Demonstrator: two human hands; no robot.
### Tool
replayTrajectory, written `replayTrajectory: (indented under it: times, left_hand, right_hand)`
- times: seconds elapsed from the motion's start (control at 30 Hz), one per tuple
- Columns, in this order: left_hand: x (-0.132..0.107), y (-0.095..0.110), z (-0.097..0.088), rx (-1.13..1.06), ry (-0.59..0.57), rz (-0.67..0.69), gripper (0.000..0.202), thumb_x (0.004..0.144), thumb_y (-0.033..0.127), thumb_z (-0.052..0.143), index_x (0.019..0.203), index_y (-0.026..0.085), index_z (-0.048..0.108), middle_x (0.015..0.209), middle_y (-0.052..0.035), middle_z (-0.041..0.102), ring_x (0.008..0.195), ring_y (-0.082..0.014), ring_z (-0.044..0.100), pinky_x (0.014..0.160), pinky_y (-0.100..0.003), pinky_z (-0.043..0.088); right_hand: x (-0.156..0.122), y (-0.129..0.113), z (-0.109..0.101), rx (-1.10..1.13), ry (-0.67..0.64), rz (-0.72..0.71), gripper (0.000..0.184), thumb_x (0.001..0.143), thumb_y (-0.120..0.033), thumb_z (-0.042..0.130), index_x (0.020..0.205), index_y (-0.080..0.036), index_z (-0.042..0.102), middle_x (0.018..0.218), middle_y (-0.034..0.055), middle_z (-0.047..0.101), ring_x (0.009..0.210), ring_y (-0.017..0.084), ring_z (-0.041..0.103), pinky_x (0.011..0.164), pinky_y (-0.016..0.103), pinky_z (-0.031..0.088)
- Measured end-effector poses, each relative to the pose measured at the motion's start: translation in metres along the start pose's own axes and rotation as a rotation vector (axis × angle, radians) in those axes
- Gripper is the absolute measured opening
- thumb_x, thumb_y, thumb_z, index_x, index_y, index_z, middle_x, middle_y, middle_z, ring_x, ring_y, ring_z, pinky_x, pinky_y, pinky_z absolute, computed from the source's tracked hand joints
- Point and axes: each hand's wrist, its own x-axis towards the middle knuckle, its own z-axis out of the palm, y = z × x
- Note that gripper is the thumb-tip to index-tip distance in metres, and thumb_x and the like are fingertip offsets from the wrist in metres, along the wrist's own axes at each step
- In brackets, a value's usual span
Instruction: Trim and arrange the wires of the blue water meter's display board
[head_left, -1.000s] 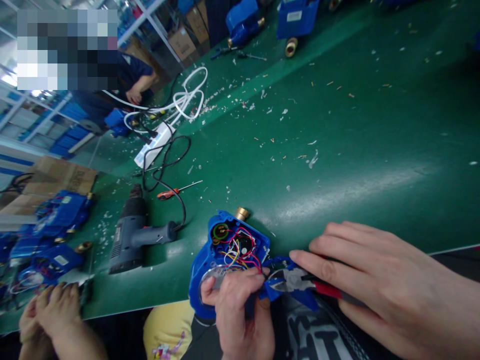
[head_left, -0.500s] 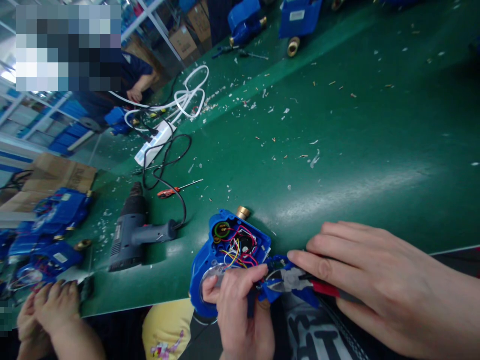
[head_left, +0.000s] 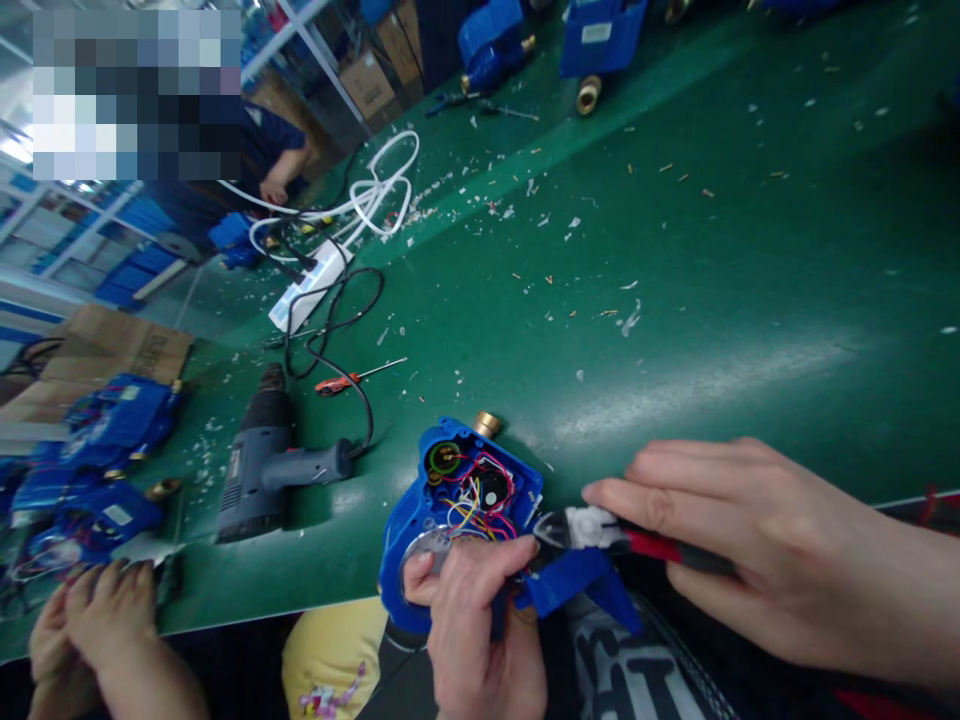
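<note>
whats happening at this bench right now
A person holds an opened blue device housing at the near edge of the green bench, left hand gripping it by its coloured wires. The right hand holds red-handled pliers with the tip at the housing's side. A corded drill and a screwdriver lie on the bench. Another person's hands are at the lower left.

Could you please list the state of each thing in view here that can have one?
Blue device housing: open, coloured wires exposed, held at the table edge.
Red-handled pliers: gripped, nose at the housing's side.
Left hand: shut on the housing.
Right hand: shut on the pliers.
Electric drill: lying on its side, untouched.
Red screwdriver: lying flat on the green table.
</note>
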Motion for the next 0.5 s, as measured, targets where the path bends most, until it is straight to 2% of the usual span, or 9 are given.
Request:
replayTrajectory:
  times: [0.13,0.3,0.5]
  left_hand:
    - [-0.001,0.0,-0.002,0.005,-0.026,-0.012,0.025,0.085,0.007,0.056,0.105,0.021,0.062,0.081,0.0023,0.073,0.072,-0.0164,0.067,0.092,-0.038,0.027]
    - [-0.001,-0.001,-0.003,0.011,-0.054,-0.033,0.031,0.088,0.013,0.055,0.117,0.023,0.061,0.083,0.0023,0.072,0.075,-0.0176,0.065,0.09,-0.038,0.029]
    - [0.001,0.001,-0.002,-0.059,-0.037,-0.008,0.038,0.087,0.005,0.058,0.122,0.019,0.062,0.097,-0.0003,0.071,0.089,-0.0162,0.065,0.093,-0.034,0.03]
  right_hand:
    - [0.001,0.005,-0.004,0.108,0.13,0.072,0.04,0.082,-0.003,0.044,0.118,-0.015,0.057,0.09,0.0057,0.067,0.079,0.015,0.064,0.068,0.022,0.052]
    - [0.0,0.005,-0.008,0.085,-0.027,0.01,0.043,0.08,-0.006,0.044,0.118,-0.018,0.06,0.096,0.0066,0.066,0.089,0.021,0.063,0.076,0.033,0.054]
    - [0.01,0.002,-0.009,0.072,-0.136,-0.062,0.043,0.077,-0.006,0.046,0.113,-0.018,0.066,0.093,0.0069,0.067,0.084,0.024,0.061,0.068,0.037,0.053]
